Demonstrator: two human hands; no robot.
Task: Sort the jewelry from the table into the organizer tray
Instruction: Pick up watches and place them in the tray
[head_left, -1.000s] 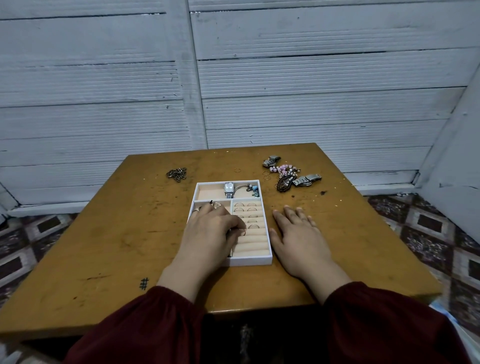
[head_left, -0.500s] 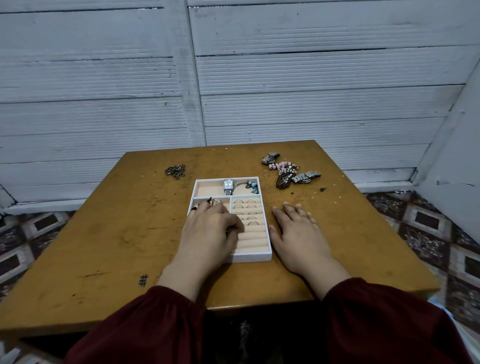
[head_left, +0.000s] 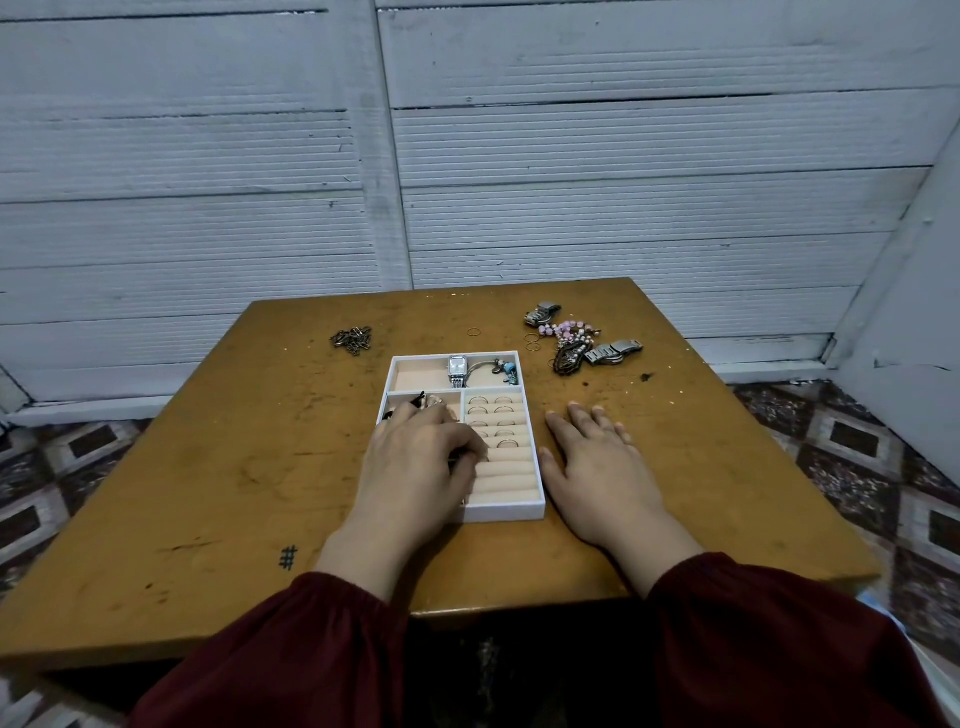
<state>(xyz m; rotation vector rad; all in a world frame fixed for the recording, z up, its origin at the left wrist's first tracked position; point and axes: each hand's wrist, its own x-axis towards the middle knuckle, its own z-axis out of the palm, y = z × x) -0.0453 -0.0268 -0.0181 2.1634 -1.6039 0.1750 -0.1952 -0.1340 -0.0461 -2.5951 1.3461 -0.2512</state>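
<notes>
**Sorted, in organizer tray (head_left: 519, 514):** a square-faced watch (head_left: 457, 370) and a bangle with a blue charm (head_left: 501, 369) lie in the long compartment beyond the left hand (head_left: 415, 457). Thin rings (head_left: 491, 415) sit in the upper ring rolls, just right of its knuckles. The rolls nearest the wrist are unfilled.

**Left to sort, by my estimate about half:** beyond the right hand (head_left: 597, 467) are two metal watches (head_left: 615, 352), a pink bead strand (head_left: 566, 330), a dark pendant and loose gold rings (head_left: 532, 343). A chain heap (head_left: 353, 339) lies well beyond and left of the left hand.

**Hands:** the left hand is curled over the tray's small compartment and ring rolls. Whether it pinches a ring cannot be told. The right hand lies flat on the table (head_left: 208, 467), fingers slightly spread, thumb just beside the tray wall.

**Room:** there is bare tabletop between the right fingertips and the pile. The near table edge lies under both wrists, and the side edges are well apart from either hand.
</notes>
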